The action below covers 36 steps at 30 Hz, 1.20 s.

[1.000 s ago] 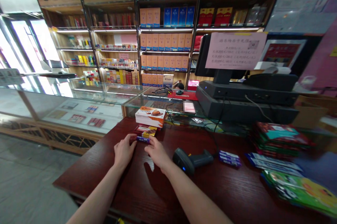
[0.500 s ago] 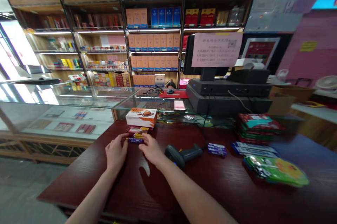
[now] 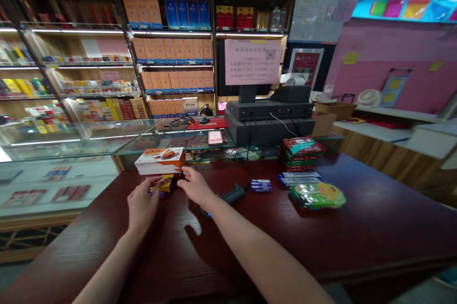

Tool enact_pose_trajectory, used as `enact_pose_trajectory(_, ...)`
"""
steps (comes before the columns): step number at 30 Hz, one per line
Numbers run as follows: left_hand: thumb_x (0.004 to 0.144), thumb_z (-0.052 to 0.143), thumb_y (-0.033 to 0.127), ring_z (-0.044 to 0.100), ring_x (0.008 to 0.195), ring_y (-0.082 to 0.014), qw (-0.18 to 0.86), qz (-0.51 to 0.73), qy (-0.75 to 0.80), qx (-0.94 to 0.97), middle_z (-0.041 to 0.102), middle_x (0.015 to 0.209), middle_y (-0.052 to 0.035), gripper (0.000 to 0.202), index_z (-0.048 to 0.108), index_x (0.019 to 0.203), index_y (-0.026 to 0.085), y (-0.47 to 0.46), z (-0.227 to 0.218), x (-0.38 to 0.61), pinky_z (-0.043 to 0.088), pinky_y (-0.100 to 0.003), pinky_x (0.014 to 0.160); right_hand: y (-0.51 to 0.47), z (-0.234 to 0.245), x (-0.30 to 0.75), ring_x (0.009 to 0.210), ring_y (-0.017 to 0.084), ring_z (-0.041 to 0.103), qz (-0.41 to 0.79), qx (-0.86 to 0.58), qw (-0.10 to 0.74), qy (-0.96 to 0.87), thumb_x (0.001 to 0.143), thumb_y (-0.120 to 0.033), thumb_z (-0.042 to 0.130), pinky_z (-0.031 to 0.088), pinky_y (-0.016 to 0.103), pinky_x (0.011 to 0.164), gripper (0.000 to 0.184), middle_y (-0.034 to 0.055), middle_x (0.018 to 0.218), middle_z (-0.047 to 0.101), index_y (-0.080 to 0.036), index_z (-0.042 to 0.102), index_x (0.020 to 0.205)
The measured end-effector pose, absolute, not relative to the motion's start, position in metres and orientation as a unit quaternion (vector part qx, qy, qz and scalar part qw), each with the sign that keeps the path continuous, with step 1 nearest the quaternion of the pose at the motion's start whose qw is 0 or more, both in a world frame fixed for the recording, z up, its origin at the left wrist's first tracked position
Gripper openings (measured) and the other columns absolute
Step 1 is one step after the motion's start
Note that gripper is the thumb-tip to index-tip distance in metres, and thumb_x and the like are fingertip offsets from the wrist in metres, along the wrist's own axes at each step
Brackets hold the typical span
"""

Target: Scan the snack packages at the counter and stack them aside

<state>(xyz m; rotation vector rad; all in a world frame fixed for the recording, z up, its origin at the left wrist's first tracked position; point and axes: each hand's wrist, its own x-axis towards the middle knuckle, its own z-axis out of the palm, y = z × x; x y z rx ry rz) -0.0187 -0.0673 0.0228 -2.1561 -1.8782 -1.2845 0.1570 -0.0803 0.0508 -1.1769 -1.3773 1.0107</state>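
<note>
One small purple packet (image 3: 162, 195) is partly covered by the fingertips of the left hand (image 3: 143, 199), on the dark red counter (image 3: 257, 242). Just behind it, a yellow-and-brown packet (image 3: 166, 183) is laid between the left hand and the right hand (image 3: 195, 187). Whether the left grip is closed on either packet cannot be told; on the right, the thumb and forefinger are seen near the packet's far side, but whether anything is pinched there cannot be made out. Behind the packets, a white-and-orange box (image 3: 160, 161) is placed near the counter's back edge. Beyond the right hand, a dark handheld scanner (image 3: 233, 194) is partly hidden by the forearm. Farther right, purple packets (image 3: 261, 185), blue-and-white packs (image 3: 300, 179), a green pack (image 3: 317, 195) and a stack of red-and-green packs (image 3: 301, 152) are set out. Behind, a pink sheet (image 3: 252, 63) is fixed to a monitor.
</note>
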Motion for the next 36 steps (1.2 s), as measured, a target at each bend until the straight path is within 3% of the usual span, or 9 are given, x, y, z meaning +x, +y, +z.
enact_pose_trajectory(6, 0.088, 0.046, 0.035, 0.069, 0.1, -0.0243, -0.033, -0.414, -0.558, -0.718, 0.075, 0.104, -0.0046, 0.03, 0.065, 0.108, 0.025, -0.057, 0.029, 0.016, 0.05, -0.035, 0.09, -0.089, 0.064, 0.203, 0.133, 0.024, 0.056, 0.393, -0.486, 0.537, -0.567, 0.079, -0.014, 0.062, 0.042, 0.038, 0.113, 0.056, 0.0116, 0.141, 0.061, -0.016, 0.059, 0.134)
enact_pose_trajectory(9, 0.087, 0.046, 0.033, 0.069, 0.098, -0.0235, -0.048, -0.41, -0.537, -0.736, 0.075, 0.103, -0.0042, 0.029, 0.066, 0.107, 0.024, -0.053, 0.034, 0.038, 0.049, -0.035, 0.092, -0.093, 0.065, 0.228, 0.133, 0.023, 0.056, 0.386, -0.489, 0.551, -0.555, 0.079, -0.013, 0.062, 0.041, 0.039, 0.114, 0.054, 0.0085, 0.14, 0.062, -0.021, 0.061, 0.133)
enact_pose_trajectory(19, 0.088, 0.049, 0.029, 0.07, 0.098, -0.023, -0.054, -0.324, -0.469, -0.82, 0.076, 0.101, -0.0031, 0.029, 0.068, 0.11, 0.024, -0.044, 0.056, 0.111, 0.048, -0.036, 0.095, -0.107, 0.039, 0.318, 0.13, 0.022, 0.059, 0.354, -0.545, 0.579, -0.492, 0.078, -0.014, 0.064, 0.041, 0.041, 0.114, 0.05, 0.0105, 0.135, 0.066, -0.02, 0.065, 0.127)
enact_pose_trajectory(23, 0.088, 0.051, 0.025, 0.068, 0.106, -0.0215, -0.055, -0.256, -0.445, -0.856, 0.076, 0.106, 0.0001, 0.029, 0.068, 0.112, 0.028, -0.046, 0.064, 0.139, 0.042, -0.037, 0.105, -0.112, 0.024, 0.351, 0.129, 0.023, 0.059, 0.328, -0.563, 0.585, -0.483, 0.078, -0.015, 0.063, 0.042, 0.041, 0.113, 0.051, 0.0139, 0.138, 0.064, -0.017, 0.063, 0.13)
enact_pose_trajectory(29, 0.091, 0.05, 0.025, 0.065, 0.114, -0.0225, -0.06, -0.197, -0.404, -0.891, 0.075, 0.115, 0.0003, 0.027, 0.067, 0.11, 0.03, -0.047, 0.064, 0.175, 0.023, -0.048, 0.118, -0.117, 0.006, 0.393, 0.128, 0.023, 0.061, 0.298, -0.597, 0.579, -0.467, 0.078, -0.011, 0.059, 0.042, 0.042, 0.113, 0.05, 0.0157, 0.136, 0.065, -0.014, 0.063, 0.128)
enact_pose_trajectory(36, 0.089, 0.051, 0.025, 0.066, 0.109, -0.0233, -0.043, -0.14, -0.358, -0.922, 0.077, 0.107, -0.0026, 0.026, 0.07, 0.107, 0.028, -0.051, 0.058, 0.21, 0.026, -0.047, 0.115, -0.12, -0.012, 0.418, 0.126, 0.022, 0.062, 0.26, -0.613, 0.578, -0.471, 0.076, -0.008, 0.056, 0.042, 0.045, 0.113, 0.049, 0.0113, 0.131, 0.069, -0.018, 0.066, 0.124)
